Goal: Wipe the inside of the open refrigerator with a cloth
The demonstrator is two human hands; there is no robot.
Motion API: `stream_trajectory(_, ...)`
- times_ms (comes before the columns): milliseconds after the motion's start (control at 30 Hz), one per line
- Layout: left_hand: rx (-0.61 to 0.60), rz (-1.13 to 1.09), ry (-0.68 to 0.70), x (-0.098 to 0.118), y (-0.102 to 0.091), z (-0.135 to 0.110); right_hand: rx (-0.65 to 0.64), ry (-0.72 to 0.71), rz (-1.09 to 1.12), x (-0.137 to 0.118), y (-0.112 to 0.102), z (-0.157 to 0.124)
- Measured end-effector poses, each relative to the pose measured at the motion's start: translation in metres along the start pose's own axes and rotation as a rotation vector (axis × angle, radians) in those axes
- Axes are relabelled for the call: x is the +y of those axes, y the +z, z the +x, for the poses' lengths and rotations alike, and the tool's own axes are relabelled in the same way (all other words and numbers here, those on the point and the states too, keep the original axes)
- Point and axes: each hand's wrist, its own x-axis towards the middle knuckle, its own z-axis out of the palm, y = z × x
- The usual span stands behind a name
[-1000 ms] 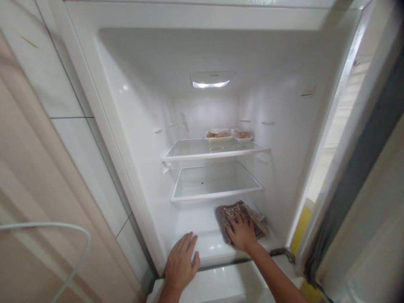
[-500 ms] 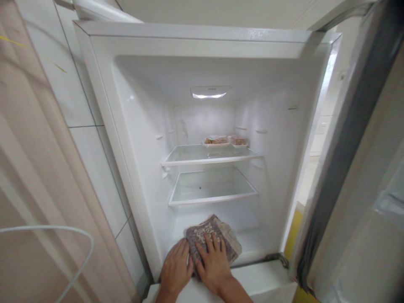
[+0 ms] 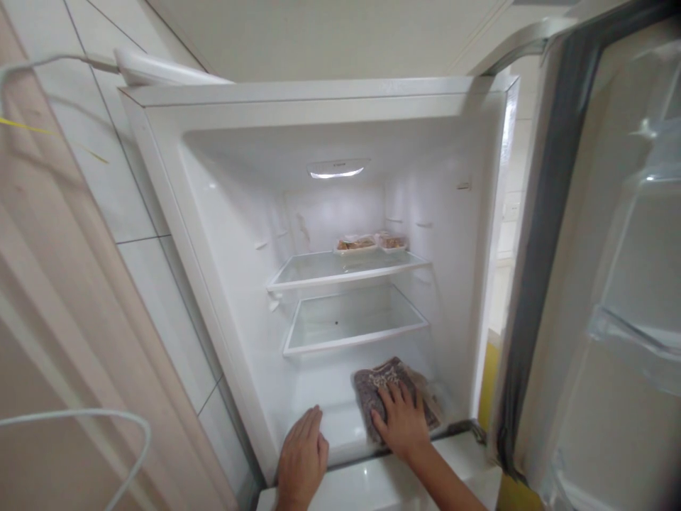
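Observation:
A folded dark brown patterned cloth lies on the floor of an open fridge, toward the right. My right hand rests flat on it with the fingers spread. At the front left of the fridge floor is my left hand, holding nothing, its fingers stretched out close together and its thumb a little apart. It is apart from the cloth. Part of the cloth is hidden under my right hand.
Two glass shelves hang above the fridge floor. Two wrapped food trays sit on the upper one. The fridge door stands open at the right, with clear door bins. A tiled wall and a pale cable are at the left.
My right hand has slid the cloth to the right across the fridge floor. My left hand, earlier beside the cloth's left edge, is now apart from it. The camera view has shifted.

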Motion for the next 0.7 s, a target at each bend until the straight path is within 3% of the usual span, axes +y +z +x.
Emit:
stream_trajectory(167, 0.039, 0.016, -0.034, 0.005, 0.002, -0.005, 0.082, 0.085, -0.129, 0.048, -0.01, 0.015)
stream_trajectory(300, 0.038, -0.005, -0.037, 0.006, 0.002, -0.009, 0.013, 0.084, -0.126, 0.046, -0.006, 0.022)
stream_trajectory(500, 0.04, -0.071, -0.087, 0.007, 0.004, -0.013, -0.132, 0.043, -0.036, 0.003, 0.002, 0.035)
stream_trajectory(700, 0.076, -0.185, -0.203, 0.007, 0.0, -0.016, -0.174, -0.141, 0.114, -0.078, 0.013, 0.036)
